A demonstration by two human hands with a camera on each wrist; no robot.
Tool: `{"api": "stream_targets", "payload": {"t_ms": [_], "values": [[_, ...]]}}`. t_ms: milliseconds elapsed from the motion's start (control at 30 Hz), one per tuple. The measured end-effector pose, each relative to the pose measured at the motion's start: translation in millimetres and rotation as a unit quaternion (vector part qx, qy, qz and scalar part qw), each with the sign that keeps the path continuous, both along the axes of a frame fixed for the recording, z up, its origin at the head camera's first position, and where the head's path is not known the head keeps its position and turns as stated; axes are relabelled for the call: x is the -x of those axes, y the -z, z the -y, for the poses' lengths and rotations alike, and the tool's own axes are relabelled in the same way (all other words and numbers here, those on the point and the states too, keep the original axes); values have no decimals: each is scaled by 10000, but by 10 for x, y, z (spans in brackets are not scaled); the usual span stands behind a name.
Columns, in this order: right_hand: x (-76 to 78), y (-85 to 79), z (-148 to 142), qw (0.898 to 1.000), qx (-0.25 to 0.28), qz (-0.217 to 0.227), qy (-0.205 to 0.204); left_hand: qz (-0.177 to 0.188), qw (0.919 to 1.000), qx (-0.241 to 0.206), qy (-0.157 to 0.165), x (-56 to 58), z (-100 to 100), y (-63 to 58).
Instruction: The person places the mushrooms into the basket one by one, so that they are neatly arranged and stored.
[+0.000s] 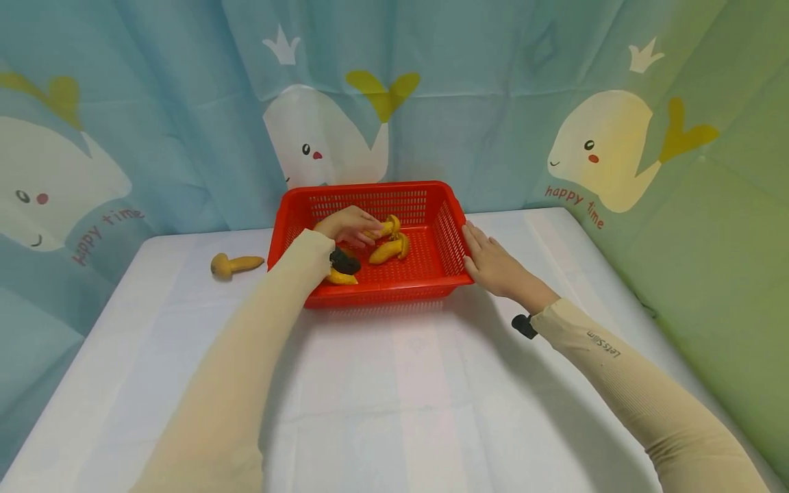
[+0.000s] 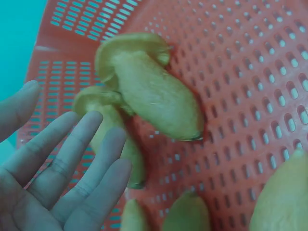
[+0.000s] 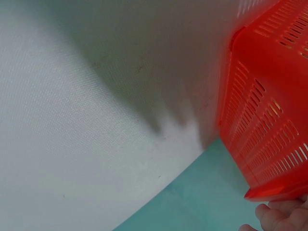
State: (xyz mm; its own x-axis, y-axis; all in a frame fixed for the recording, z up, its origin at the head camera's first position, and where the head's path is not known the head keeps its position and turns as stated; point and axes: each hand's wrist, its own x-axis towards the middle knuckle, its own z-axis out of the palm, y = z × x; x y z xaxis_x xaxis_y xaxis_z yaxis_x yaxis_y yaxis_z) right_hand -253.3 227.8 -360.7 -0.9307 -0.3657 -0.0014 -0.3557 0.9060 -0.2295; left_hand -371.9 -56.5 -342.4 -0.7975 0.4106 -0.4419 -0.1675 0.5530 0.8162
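Inside a red slotted plastic basket (image 1: 394,290) my left hand (image 1: 353,226) hovers with spread fingers, nothing held between them. Beside its fingertips lie two yellow-brown mushrooms, one thick-stemmed mushroom (image 2: 154,96) and a slimmer mushroom (image 2: 132,166) partly behind the fingers in the left wrist view. More mushrooms show at that view's lower edge, among them a pale plump one (image 2: 284,197). My right hand (image 1: 496,263) rests with extended fingers against the basket's right rim. In the right wrist view only its fingertips (image 3: 276,216) show, at the red rim (image 3: 276,192).
Left of the basket, a single mushroom (image 1: 234,265) lies on the white-covered table (image 1: 382,397). A blue curtain (image 1: 468,137) with whale prints hangs close behind the basket, and a green curtain (image 1: 709,260) runs along the right side.
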Motion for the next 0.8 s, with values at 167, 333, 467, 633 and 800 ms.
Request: {"api": "stream_targets", "payload": {"t_ms": [167,333,467,633,800], "values": [[17,16,-5,10000,-40,-37,-46,-237,9996,140,-33,-36,46,-121],[21,16,-5,10000,-21,-5,-30,-415,9991,100,-44,-88,118,-230],[16,10,-4,10000,-16,58,-27,-342,9993,-148,80,-132,201,-307],[15,10,-4,10000,8,90,-9,-399,9983,-393,130,-229,320,-452],[20,9,-6,10000,29,82,9,-573,9978,-315,83,-316,456,-614]]}}
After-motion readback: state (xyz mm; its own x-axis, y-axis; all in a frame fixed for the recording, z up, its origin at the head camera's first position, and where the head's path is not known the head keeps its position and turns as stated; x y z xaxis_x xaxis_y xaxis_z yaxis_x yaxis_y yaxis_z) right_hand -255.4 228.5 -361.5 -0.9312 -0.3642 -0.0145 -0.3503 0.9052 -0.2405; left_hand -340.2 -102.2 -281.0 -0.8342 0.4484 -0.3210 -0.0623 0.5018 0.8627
